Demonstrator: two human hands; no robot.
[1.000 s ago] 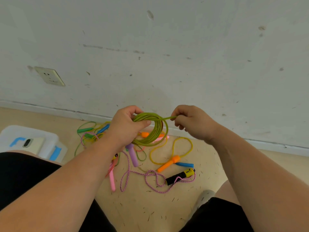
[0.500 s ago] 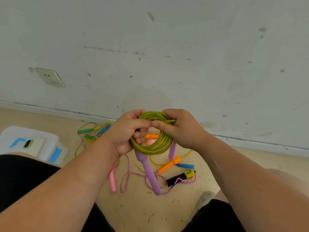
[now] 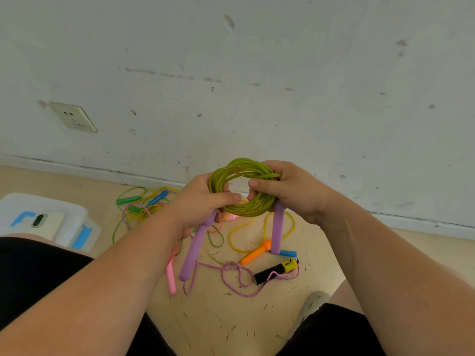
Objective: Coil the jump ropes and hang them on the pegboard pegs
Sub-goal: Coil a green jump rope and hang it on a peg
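A green jump rope (image 3: 240,170) is wound into a small round coil, held in front of the wall. My left hand (image 3: 200,201) grips the coil's left side and my right hand (image 3: 290,191) grips its right side, thumbs toward the middle. Its two purple handles hang down: one (image 3: 195,250) below my left hand, the other (image 3: 278,227) below my right. No pegboard is in view.
Several loose ropes lie tangled on the floor below: a pink braided rope (image 3: 231,276) with a black and yellow handle (image 3: 276,269), an orange handle (image 3: 255,254), a pink handle (image 3: 171,277), green and blue handles (image 3: 144,200). A white box with a phone (image 3: 43,219) sits left.
My right hand came in from pulling the rope's end and closed on the coil's right side. Both purple handles now hang free below the coil, which sits slightly higher.
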